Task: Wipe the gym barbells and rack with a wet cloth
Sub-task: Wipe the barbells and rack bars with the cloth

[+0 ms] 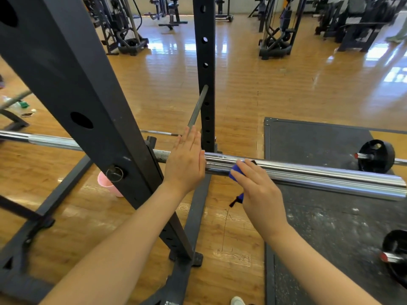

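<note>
A gym hall with a glossy wooden plank floor (242,89) and a black rubber mat (319,146) at the right spreads behind a black steel squat rack with holed uprights (72,89). A long chrome steel barbell (308,175) lies across the rack, its thick smooth sleeve jutting out to the right over the mat.

The left hand (186,160) lies flat with straight fingers against the bar at the inner end of the sleeve, steadying it. The right hand (256,188) presses a small blue cloth (235,170) onto the sleeve, fingers bent over it; a corner of the cloth hangs below the palm.

The bar looks heavy and rigid, and its polished sleeve would likely spin and feel slick when wet, so bracing it near the collar makes sense. The soft, limp cloth should wrap round the sleeve.

A pink plastic bucket (108,183) stands on the floor behind the near upright.
</note>
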The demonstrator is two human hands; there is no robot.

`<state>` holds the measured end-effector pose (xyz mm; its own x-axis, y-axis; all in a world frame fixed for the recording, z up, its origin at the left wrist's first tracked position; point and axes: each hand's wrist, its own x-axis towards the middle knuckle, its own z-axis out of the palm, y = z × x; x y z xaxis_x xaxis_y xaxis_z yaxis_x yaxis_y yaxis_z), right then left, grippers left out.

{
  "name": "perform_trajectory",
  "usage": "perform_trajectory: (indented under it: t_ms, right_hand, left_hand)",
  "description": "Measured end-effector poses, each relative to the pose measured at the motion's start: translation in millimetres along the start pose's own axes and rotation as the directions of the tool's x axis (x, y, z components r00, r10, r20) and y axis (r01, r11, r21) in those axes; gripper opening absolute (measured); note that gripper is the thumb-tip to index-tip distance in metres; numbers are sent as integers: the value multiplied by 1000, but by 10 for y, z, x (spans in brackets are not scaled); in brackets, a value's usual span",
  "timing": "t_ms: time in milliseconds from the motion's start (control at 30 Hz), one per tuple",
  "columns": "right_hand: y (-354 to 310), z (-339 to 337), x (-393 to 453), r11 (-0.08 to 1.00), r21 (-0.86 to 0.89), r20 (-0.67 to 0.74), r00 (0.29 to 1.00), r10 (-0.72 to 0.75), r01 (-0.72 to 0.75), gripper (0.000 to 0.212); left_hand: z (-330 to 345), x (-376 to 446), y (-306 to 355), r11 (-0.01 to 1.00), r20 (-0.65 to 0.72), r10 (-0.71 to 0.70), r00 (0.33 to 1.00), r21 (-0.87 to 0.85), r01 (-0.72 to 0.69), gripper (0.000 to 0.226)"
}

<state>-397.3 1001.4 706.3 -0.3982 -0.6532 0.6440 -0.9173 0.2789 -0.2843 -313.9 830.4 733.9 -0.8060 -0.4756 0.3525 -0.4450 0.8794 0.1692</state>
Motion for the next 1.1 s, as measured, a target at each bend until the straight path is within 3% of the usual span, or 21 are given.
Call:
perform_trajectory:
  t_ms: [133, 267, 333, 500, 600, 800, 967, 1100]
  right_hand:
    - [17, -71, -60, 999, 34, 12, 1000, 25, -26, 51]
    - [14, -7, 254, 990, 57, -8, 992, 128, -128, 38]
    - [-23, 87, 412, 989, 59, 1, 991, 136, -136, 33]
    - [-102, 190, 283, 1000, 27, 70, 997, -14, 12, 40]
    - [-45, 76, 86, 997, -22, 23, 997, -67, 68, 35]
    - [1, 43, 266, 990, 33, -48, 989, 136, -135, 35]
    - [-96, 258, 363, 1000, 0, 13, 1000, 19, -19, 38]
    - [-23, 78, 108, 999, 24, 42, 998, -45, 44, 46]
  left_hand:
    - [-42, 130, -8, 997, 123, -77, 989, 9, 76, 55]
    - [-103, 341, -6, 991, 252, -124, 960, -15, 132, 55]
    - [-100, 359, -2, 989, 233, -137, 963, -32, 148, 56]
    - [-94, 290, 14, 985, 159, -159, 974, -39, 168, 54]
    - [-91, 281, 15, 985, 168, -158, 973, -48, 168, 53]
    - [-76, 280, -9, 980, 154, -155, 976, -99, 172, 52]
    - [-67, 273, -4, 983, 124, -150, 981, -89, 162, 53]
    - [-86, 146, 20, 997, 17, -76, 997, -31, 76, 65]
